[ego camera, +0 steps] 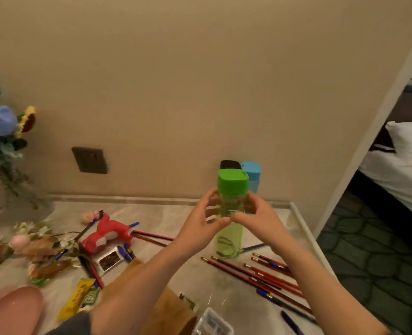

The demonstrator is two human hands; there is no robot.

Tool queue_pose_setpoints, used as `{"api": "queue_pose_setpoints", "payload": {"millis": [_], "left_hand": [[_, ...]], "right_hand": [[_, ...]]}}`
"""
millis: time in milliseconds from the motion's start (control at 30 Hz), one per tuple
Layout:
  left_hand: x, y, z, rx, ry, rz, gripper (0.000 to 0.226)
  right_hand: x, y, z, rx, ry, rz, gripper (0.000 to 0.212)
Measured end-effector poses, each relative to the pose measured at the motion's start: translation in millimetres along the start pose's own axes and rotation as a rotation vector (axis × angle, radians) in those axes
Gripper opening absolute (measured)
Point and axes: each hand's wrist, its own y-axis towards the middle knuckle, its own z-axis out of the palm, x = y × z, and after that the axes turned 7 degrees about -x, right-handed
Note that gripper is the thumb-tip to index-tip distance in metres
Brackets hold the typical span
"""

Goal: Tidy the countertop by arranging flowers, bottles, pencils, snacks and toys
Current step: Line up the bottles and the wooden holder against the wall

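The green-lidded bottle (pixel 229 238) is being gripped upright over the table (pixel 176 213), round its middle, by the left hand (pixel 203 221) and the right hand (pixel 255 221) alike; the blue-lidded bottle (pixel 252 174) is being faced just beyond it, by the wall.

Green-lidded translucent green bottle (pixel 229 213), blue-lidded bottle (pixel 252 175), red pencils (pixel 260 274), red toy (pixel 106 234), marbled countertop (pixel 176 218).

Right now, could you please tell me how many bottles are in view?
3. The green-lidded bottle is gripped by the left hand and right hand; the blue-lidded bottle and black-lidded bottle show behind it near the wall, mostly covered. Others may be hidden.
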Motion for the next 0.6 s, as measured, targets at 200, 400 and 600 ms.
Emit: {"api": "queue_pose_setpoints", "payload": {"millis": [200,400,600], "left_hand": [[12.1,49.7,58.8,0.079,0.072,-0.006,0.078],[16.6,87.0,87.5,-0.120,0.128,-0.019,0.059],[28.3,113.9,81.4,-0.546,0.165,-0.074,0.040]], "right_hand": [[-38.0,41.6,-68.2,-0.025,-0.110,0.033,0.074],[-67.6,94.9,-107.7,-0.085,-0.105,0.039,0.070],[-96.0,140.3,-109.0,-0.162,-0.085,0.061,0.069]]}}
